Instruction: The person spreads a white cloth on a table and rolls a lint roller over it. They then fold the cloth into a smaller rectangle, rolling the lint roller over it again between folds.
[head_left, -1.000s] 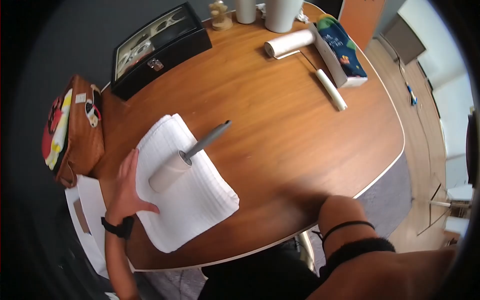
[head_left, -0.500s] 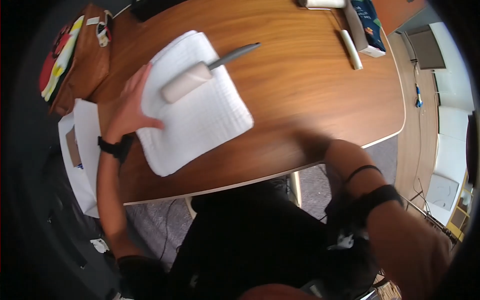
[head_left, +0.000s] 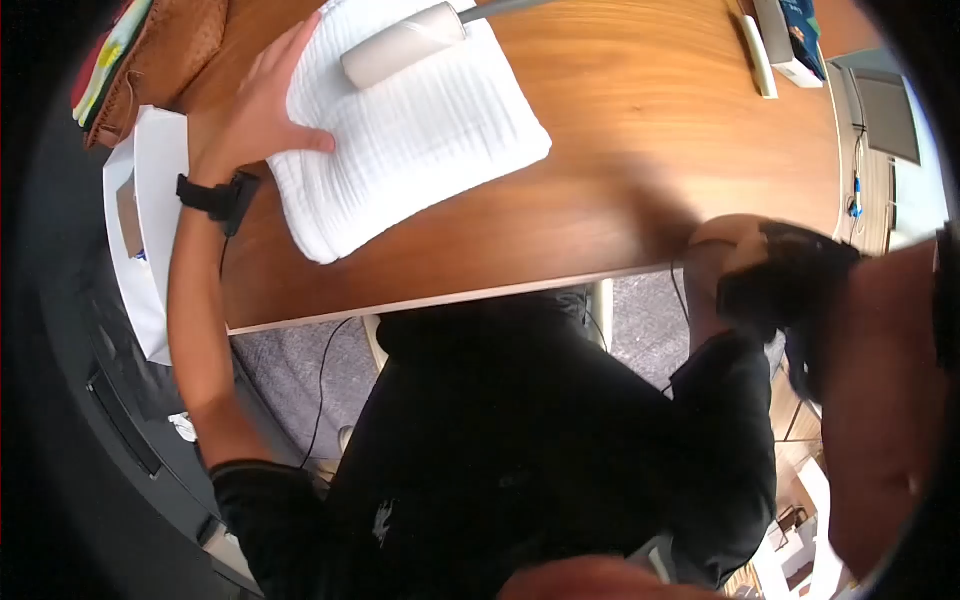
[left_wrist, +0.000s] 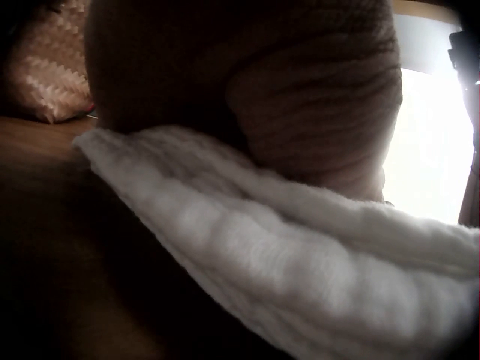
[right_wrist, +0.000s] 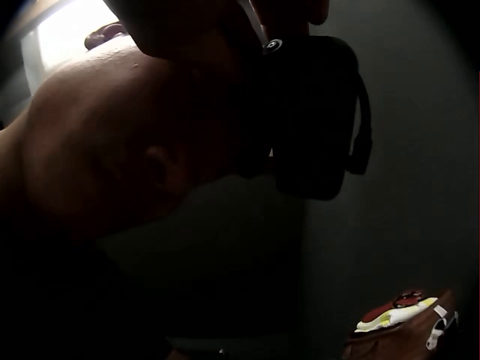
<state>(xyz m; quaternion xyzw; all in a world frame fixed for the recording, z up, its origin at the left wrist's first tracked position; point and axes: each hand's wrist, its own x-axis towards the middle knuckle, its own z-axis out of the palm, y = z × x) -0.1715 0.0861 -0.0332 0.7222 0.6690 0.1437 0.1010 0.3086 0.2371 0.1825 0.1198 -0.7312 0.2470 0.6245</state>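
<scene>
One hand works here: the left hand [head_left: 250, 110] lies flat with fingers spread and straight on the left edge of a folded white towel [head_left: 420, 140], thumb stretched across the cloth and palm partly on the desk [head_left: 600, 180] beside it. It presses rather than grips; nothing is curled round the fabric. A black wrist strap [head_left: 215, 195] sits just behind the hand.

On the towel, beyond the fingertips and apart from them, rests a lint roller [head_left: 405, 45], its pale roll lying across the far half of the cloth and its grey handle pointing off toward the far edge of the desk. The towel itself lies near the desk's near-left corner, its near corner close to the front edge.

From the left wrist view the towel [left_wrist: 300, 255] fills the foreground as a thick ribbed fold, with the heel of the hand [left_wrist: 300, 97] bearing on it.

The right hand cannot be made out; the right forearm [head_left: 880, 400] is raised close to the head camera, and the right wrist view is dark, perhaps turned toward the person's own body, so I cannot tell how that hand is set.

A brown woven bag [head_left: 150, 50] sits at the desk's left edge, and a white stick-shaped object [head_left: 757, 55] near the far right
</scene>
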